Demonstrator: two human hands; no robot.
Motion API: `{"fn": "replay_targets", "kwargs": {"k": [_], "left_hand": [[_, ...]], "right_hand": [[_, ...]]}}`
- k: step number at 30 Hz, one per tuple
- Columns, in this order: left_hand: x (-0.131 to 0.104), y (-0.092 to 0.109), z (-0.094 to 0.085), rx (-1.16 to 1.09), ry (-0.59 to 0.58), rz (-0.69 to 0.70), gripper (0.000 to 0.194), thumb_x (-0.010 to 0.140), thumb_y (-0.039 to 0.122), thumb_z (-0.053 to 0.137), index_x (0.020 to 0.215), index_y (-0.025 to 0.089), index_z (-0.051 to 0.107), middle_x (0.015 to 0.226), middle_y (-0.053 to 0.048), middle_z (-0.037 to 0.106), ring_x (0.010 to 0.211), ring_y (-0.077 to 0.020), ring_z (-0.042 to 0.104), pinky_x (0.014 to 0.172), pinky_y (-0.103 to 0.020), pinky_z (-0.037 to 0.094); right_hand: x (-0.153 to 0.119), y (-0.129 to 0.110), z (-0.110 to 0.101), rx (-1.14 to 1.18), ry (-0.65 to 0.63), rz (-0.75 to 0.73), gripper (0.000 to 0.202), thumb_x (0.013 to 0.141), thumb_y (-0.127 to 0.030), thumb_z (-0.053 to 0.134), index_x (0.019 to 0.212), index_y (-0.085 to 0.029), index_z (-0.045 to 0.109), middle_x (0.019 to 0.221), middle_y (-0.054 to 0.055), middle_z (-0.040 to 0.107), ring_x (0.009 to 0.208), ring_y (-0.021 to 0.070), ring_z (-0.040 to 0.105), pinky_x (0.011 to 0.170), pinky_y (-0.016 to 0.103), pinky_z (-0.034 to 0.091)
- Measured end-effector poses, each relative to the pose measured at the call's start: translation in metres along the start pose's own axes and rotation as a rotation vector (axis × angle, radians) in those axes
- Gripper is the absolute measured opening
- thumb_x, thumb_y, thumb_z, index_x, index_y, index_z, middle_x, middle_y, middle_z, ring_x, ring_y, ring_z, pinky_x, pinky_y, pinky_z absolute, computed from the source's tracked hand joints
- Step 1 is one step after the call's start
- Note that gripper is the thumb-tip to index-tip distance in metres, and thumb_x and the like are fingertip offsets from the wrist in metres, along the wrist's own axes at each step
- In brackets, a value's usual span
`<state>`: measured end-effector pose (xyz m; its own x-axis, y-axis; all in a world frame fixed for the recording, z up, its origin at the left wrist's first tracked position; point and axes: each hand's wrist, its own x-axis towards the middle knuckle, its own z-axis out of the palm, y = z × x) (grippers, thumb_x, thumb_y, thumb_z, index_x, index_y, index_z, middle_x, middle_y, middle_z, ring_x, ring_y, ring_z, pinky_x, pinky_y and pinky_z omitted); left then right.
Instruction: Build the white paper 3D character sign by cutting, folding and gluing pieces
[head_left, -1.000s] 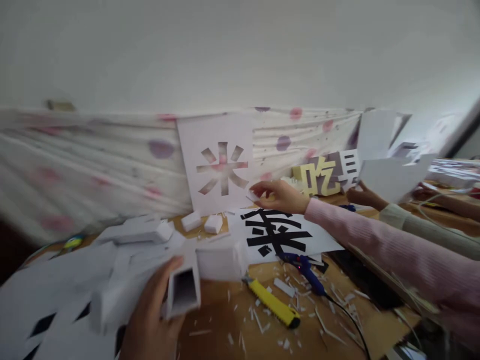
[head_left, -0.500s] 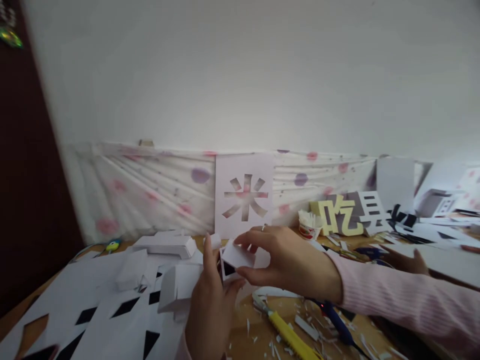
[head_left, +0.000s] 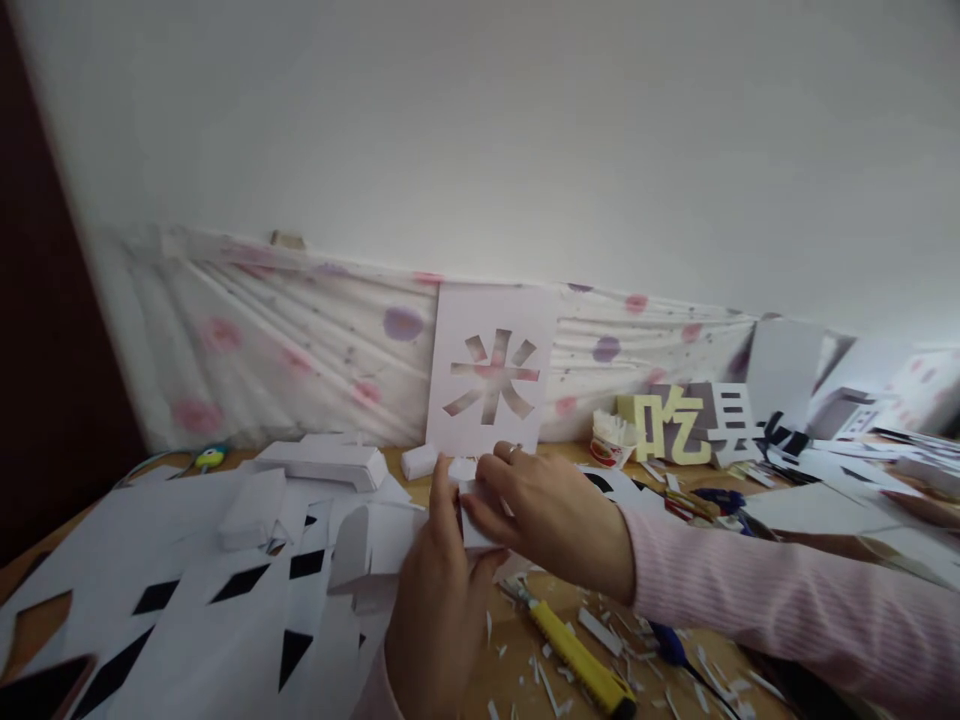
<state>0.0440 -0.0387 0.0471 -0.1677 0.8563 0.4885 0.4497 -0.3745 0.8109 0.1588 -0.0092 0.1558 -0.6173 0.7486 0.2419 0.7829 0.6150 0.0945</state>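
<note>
A small white paper box is held between both hands just below the upright card. My left hand grips it from the left, with fingers up along its side and the thumb beneath. Pressed on its top and right side are the fingers of my right hand, which wears a ring. The fingers hide most of the box. Behind them, a white card with a cut-out character leans on the wall cover. A yellow cutter lies on the table below my right hand.
White sheets with cut-outs and folded paper pieces cover the left. Paper scraps, a blue tool and a small tub are at the right. Yellow character and white character stand behind; a person's hand shows far right.
The white flap my right hand held tilted over the box is now down against it, and the dark opening is covered. The view has tilted slightly; the person's hand at right has moved away.
</note>
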Motion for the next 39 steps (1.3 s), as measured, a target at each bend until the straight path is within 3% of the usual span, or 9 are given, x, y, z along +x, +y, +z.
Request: {"fn": "replay_targets", "kwargs": {"k": [3, 6, 11, 18, 22, 26, 29, 34, 39], "left_hand": [[0.000, -0.006, 0.000, 0.021, 0.029, 0.071, 0.086, 0.083, 0.013, 0.066, 0.152, 0.025, 0.016, 0.141, -0.022, 0.056, 0.124, -0.0326, 0.061, 0.094, -0.052, 0.056], [0.000, -0.010, -0.002, 0.038, 0.020, 0.146, 0.084, 0.085, 0.011, 0.061, 0.152, 0.024, 0.011, 0.139, -0.022, 0.057, 0.121, -0.0301, 0.063, 0.090, -0.046, 0.059], [-0.002, -0.006, -0.008, 0.058, -0.015, 0.123, 0.091, 0.082, 0.011, 0.067, 0.151, 0.028, 0.012, 0.130, -0.017, 0.065, 0.114, -0.0277, 0.068, 0.084, -0.040, 0.061], [-0.002, 0.001, -0.017, 0.020, -0.119, 0.033, 0.083, 0.085, 0.021, 0.063, 0.151, 0.029, 0.013, 0.133, -0.017, 0.063, 0.121, -0.0288, 0.063, 0.089, -0.045, 0.059], [-0.002, 0.000, -0.019, 0.029, -0.167, -0.004, 0.082, 0.082, 0.017, 0.061, 0.150, 0.028, 0.017, 0.134, -0.016, 0.063, 0.117, -0.0276, 0.066, 0.088, -0.044, 0.060], [-0.001, 0.002, -0.021, 0.148, -0.143, 0.091, 0.069, 0.079, 0.010, 0.056, 0.142, 0.025, 0.035, 0.136, -0.014, 0.062, 0.120, -0.0279, 0.064, 0.094, -0.050, 0.057], [0.000, 0.004, -0.021, 0.221, -0.123, 0.198, 0.059, 0.076, 0.007, 0.056, 0.132, 0.023, 0.046, 0.131, -0.012, 0.066, 0.118, -0.0268, 0.066, 0.094, -0.047, 0.058], [-0.002, 0.004, -0.023, 0.277, -0.073, 0.297, 0.056, 0.074, 0.005, 0.056, 0.128, 0.020, 0.048, 0.117, -0.011, 0.073, 0.104, -0.0240, 0.072, 0.082, -0.037, 0.063], [-0.002, 0.002, -0.021, 0.282, -0.083, 0.286, 0.052, 0.076, 0.009, 0.058, 0.126, 0.021, 0.050, 0.114, -0.009, 0.074, 0.100, -0.0239, 0.074, 0.080, -0.037, 0.064]], "right_hand": [[-0.006, 0.015, 0.002, 0.157, 0.071, -0.178, 0.036, 0.095, -0.037, 0.058, 0.120, -0.011, 0.062, 0.116, 0.016, 0.065, 0.101, 0.0269, 0.064, 0.086, 0.039, 0.048], [-0.011, 0.029, 0.008, 0.436, 0.130, -0.321, 0.067, 0.077, -0.045, 0.080, 0.129, -0.012, 0.055, 0.124, 0.015, 0.066, 0.112, 0.0254, 0.062, 0.095, 0.036, 0.048], [-0.017, 0.037, 0.019, 0.568, 0.166, -0.297, 0.057, 0.076, -0.040, 0.082, 0.122, -0.015, 0.059, 0.110, 0.010, 0.073, 0.097, 0.0213, 0.070, 0.086, 0.032, 0.052], [-0.022, 0.041, 0.023, 0.583, 0.097, -0.307, 0.060, 0.081, -0.038, 0.077, 0.132, -0.012, 0.059, 0.113, 0.012, 0.075, 0.098, 0.0216, 0.072, 0.085, 0.029, 0.053], [-0.027, 0.037, 0.027, 0.658, 0.132, -0.256, 0.059, 0.078, -0.038, 0.079, 0.129, -0.013, 0.063, 0.109, 0.009, 0.077, 0.092, 0.0196, 0.074, 0.082, 0.025, 0.054], [-0.034, 0.032, 0.030, 0.638, 0.223, -0.260, 0.060, 0.075, -0.035, 0.081, 0.126, -0.009, 0.064, 0.114, 0.012, 0.075, 0.099, 0.0221, 0.073, 0.085, 0.026, 0.053], [-0.037, 0.033, 0.031, 0.616, 0.228, -0.247, 0.060, 0.074, -0.034, 0.081, 0.125, -0.008, 0.065, 0.112, 0.013, 0.076, 0.097, 0.0235, 0.074, 0.084, 0.028, 0.055], [-0.037, 0.037, 0.038, 0.644, 0.238, -0.252, 0.060, 0.073, -0.038, 0.082, 0.123, -0.010, 0.065, 0.106, 0.011, 0.077, 0.092, 0.0221, 0.074, 0.082, 0.028, 0.055], [-0.037, 0.034, 0.042, 0.674, 0.254, -0.291, 0.059, 0.073, -0.038, 0.083, 0.123, -0.011, 0.065, 0.108, 0.010, 0.076, 0.094, 0.0210, 0.073, 0.083, 0.027, 0.055]]}}
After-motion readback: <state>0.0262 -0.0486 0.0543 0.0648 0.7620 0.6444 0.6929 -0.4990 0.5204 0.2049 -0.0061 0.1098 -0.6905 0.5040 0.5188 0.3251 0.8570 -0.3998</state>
